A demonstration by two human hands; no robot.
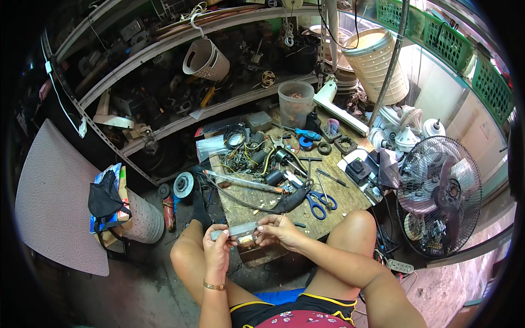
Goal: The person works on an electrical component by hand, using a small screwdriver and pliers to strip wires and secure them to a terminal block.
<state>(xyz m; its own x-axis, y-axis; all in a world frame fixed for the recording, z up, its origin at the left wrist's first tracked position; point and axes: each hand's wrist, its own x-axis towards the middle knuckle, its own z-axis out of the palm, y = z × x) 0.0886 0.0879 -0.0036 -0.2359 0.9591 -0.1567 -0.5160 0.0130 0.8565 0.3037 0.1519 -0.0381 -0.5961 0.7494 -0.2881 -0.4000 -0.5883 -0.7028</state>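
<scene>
A pale greyish strip, like stiff paper or film, is stretched between my two hands over the near edge of the wooden table. My left hand pinches its left end between thumb and fingers. At the right end, the fingertips of my right hand are closed on it. Just under the strip sits a small object with a yellowish middle; its kind is hard to make out. Beyond my right hand lie blue-handled scissors and a black wrapped cable piece.
Tangled wires and motor parts, a clear plastic bucket and a blue tape roll crowd the table's far half. A caged fan stands at the right. At the left is a perforated bin; dark shelves line the back.
</scene>
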